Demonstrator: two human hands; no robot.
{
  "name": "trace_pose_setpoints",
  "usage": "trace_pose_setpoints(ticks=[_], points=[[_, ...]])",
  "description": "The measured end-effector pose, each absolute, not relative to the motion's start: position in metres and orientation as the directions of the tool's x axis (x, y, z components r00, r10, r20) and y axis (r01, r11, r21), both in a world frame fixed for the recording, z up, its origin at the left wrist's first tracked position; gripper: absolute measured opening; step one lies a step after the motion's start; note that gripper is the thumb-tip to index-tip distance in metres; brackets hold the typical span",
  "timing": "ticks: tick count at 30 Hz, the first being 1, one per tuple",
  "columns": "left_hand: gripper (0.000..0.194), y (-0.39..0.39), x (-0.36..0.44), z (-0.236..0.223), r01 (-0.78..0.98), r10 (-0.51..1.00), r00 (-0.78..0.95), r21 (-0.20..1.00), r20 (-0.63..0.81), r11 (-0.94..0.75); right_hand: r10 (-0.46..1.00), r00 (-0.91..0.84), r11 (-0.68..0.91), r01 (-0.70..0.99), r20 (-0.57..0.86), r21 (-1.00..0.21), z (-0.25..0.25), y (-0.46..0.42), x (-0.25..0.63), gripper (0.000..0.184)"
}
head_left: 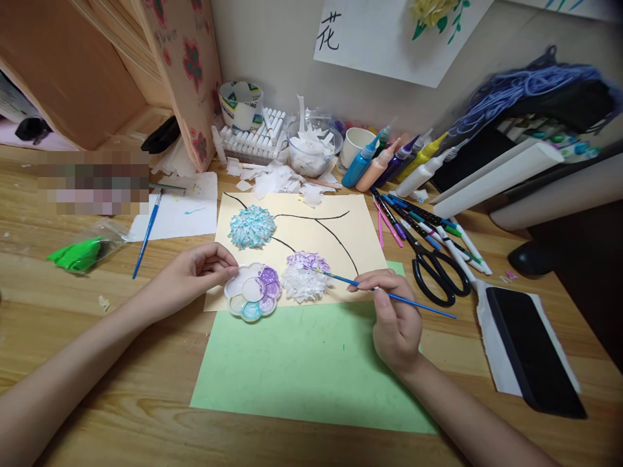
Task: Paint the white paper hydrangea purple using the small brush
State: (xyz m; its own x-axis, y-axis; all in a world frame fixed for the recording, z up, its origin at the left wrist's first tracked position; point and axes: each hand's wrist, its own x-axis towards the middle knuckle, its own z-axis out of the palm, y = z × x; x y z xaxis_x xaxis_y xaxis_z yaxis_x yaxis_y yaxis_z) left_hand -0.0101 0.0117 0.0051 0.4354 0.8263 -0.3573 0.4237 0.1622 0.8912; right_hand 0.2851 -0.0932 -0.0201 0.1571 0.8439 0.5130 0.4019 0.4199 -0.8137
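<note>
My right hand (pixel 396 318) grips a thin blue paintbrush (pixel 413 303), its tip touching a ruffled paper flower (pixel 305 284). That flower is purple along its upper part and white below. My left hand (pixel 207 269) pinches the rim of a white flower-shaped paint palette (pixel 238 284) with purple, turquoise and pale yellow paint in its wells. A second ruffled flower (pixel 252 227), white with turquoise edges, sits at the upper left of a cream sheet (pixel 302 204). Black curved lines run across that sheet. Beneath its near edge lies a green sheet (pixel 302 363).
Black-handled scissors (pixel 438 275) and several pens (pixel 457 240) lie on the right, near a dark phone (pixel 533 350). Paint bottles (pixel 360 165) and a bowl of paper scraps (pixel 314 152) stand at the back. Another paintbrush (pixel 146 235) and a green bagged lump (pixel 78 255) are on the left.
</note>
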Motion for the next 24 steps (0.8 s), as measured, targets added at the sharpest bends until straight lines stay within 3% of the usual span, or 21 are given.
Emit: trace_pose_setpoints(ticks=[6, 13, 19, 24], points=[[0.027, 0.011, -0.011, 0.004, 0.423, 0.829, 0.43, 0.891, -0.357, 0.164, 0.763, 0.199, 0.536, 0.337, 0.615, -0.774, -0.02, -0.098, 0.285, 0.02], [0.026, 0.011, -0.01, 0.005, 0.394, 0.827, 0.443, 0.904, -0.346, 0.167, 0.776, -0.316, 0.616, 0.569, 0.546, -0.545, -0.006, -0.108, 0.278, 0.025], [0.027, 0.011, -0.01, 0.005, 0.394, 0.828, 0.458, 0.909, -0.324, 0.138, 0.785, -0.417, 0.612, 0.636, 0.458, -0.47, -0.005, -0.106, 0.27, 0.03], [0.027, 0.011, -0.011, 0.003, 0.392, 0.829, 0.46, 0.91, -0.319, 0.133, 0.768, -0.424, 0.629, 0.639, 0.48, -0.443, -0.006, -0.108, 0.272, 0.03]])
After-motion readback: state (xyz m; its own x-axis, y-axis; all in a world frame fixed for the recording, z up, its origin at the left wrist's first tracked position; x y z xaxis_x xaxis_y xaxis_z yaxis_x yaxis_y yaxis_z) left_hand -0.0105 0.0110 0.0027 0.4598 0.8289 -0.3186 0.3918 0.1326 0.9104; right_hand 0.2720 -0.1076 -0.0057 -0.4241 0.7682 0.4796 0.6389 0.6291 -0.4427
